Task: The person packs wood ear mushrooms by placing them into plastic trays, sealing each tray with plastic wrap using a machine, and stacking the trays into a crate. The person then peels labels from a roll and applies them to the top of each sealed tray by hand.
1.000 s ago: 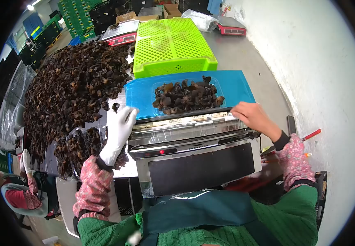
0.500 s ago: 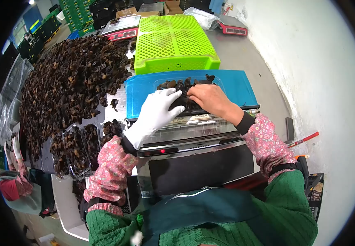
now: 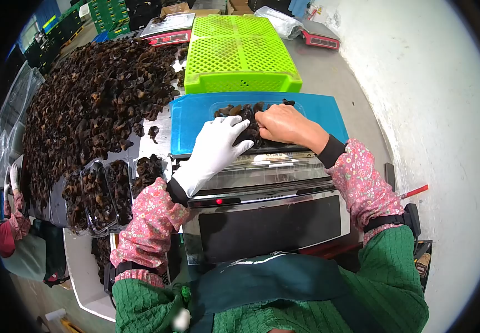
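Note:
A clear plastic tray (image 3: 218, 104) holding dark wood ear mushrooms (image 3: 234, 110) sits on a blue plate (image 3: 323, 114) in front of me. My left hand (image 3: 218, 141), in a white glove, rests against the mushrooms from the left; its thumb stands apart from the outstretched fingers. From the right, my bare right hand (image 3: 290, 125) bends its fingers down into the mushrooms, closed, with the fingertips partly hidden. Below the plate is a machine with a dark front panel (image 3: 270, 228) and a small red light (image 3: 219, 201).
A large heap of wood ears (image 3: 101, 94) covers the left table, with filled clear trays (image 3: 98, 194) at its near edge. A green perforated crate (image 3: 243, 50) stands behind the plate. Red-edged scales (image 3: 320, 38) stand farther back. A co-worker's gloved hand (image 3: 13, 176) shows far left.
My right hand has curled its fingers more tightly among the mushrooms. My left hand stays in nearly the same place beside them. The whole view has shifted slightly.

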A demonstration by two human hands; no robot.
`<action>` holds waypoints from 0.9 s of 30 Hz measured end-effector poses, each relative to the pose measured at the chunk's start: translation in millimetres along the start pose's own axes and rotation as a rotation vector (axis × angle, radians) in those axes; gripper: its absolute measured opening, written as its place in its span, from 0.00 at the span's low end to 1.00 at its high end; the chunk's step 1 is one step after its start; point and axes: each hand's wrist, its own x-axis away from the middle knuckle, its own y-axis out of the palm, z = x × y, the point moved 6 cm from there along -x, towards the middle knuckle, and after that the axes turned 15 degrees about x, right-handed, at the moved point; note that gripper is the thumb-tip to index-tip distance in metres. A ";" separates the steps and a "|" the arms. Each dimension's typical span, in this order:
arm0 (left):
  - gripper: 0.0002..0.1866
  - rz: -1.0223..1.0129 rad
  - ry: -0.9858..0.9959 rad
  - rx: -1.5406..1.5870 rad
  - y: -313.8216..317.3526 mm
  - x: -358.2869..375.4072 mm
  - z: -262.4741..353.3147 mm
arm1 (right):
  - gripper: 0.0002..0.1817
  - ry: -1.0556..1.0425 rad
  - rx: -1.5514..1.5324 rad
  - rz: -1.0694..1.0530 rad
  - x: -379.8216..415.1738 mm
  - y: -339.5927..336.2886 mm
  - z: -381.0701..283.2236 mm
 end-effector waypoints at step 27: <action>0.24 0.016 -0.009 0.018 -1.0 1.1 -0.9 | 0.07 0.038 -0.046 0.008 1.1 8.2 11.1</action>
